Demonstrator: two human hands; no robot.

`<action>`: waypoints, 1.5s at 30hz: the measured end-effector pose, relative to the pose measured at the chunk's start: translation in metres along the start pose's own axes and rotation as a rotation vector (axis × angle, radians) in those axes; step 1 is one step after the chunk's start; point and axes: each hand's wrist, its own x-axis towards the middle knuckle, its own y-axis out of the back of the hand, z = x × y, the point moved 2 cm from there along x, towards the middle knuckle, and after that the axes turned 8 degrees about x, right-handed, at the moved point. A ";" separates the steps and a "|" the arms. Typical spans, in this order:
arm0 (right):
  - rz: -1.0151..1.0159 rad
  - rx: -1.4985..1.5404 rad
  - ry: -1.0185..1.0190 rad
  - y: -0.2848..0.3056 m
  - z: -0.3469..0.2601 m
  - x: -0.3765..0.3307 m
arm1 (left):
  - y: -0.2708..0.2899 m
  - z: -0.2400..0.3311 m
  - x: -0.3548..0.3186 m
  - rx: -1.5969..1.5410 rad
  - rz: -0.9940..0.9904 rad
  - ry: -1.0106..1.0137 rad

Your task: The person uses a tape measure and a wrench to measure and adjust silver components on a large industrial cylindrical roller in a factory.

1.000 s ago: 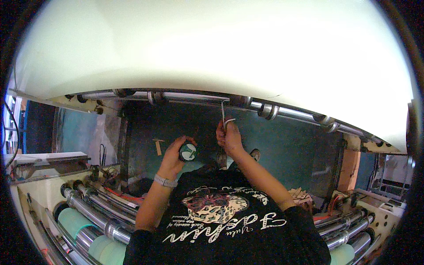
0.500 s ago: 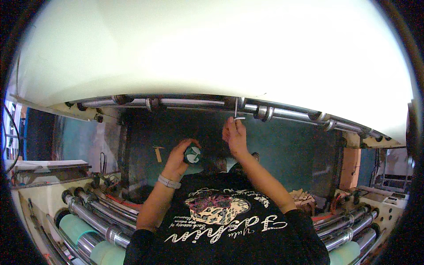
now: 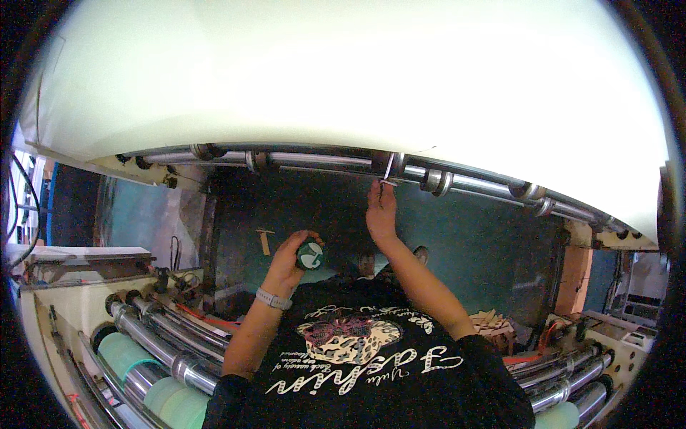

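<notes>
Head view: my left hand [image 3: 287,255] clasps a round green-and-white object [image 3: 310,257] nearer, probably giving my right hand [image 3: 382,209], grip unclear from here, room at the bent rod [image 3: 389,170] by the far shaft [image 3: 321,159].

Polished, glossy metal forms the shaft [image 3: 321,160] at upper centre; the slim tool [image 3: 389,169] there looks metallic too. Lower left, shiny smooth metal rollers [image 3: 153,336] neighbour matt pale-green sleeves [image 3: 123,350]. The shirt [image 3: 457,390] is matt cloth.

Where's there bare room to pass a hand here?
Likely free: the gap between the left hand and right hand, over floor, and the stretch between right forearm and metal bar. Crowded: the picture's lower corners, packed with rollers.
</notes>
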 end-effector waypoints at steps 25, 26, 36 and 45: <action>-0.412 0.917 -0.652 -0.043 -0.010 0.020 | 0.013 -0.007 0.006 0.082 -0.026 0.038; -0.433 0.988 -0.736 -0.030 -0.025 0.025 | 0.010 -0.004 0.004 0.085 -0.024 0.026; -0.235 1.336 -0.892 -0.017 -0.036 0.042 | 0.004 -0.011 -0.006 0.049 0.023 0.044; -0.411 0.827 -0.921 0.038 -0.041 0.061 | 0.015 -0.021 -0.005 -0.099 -0.026 0.018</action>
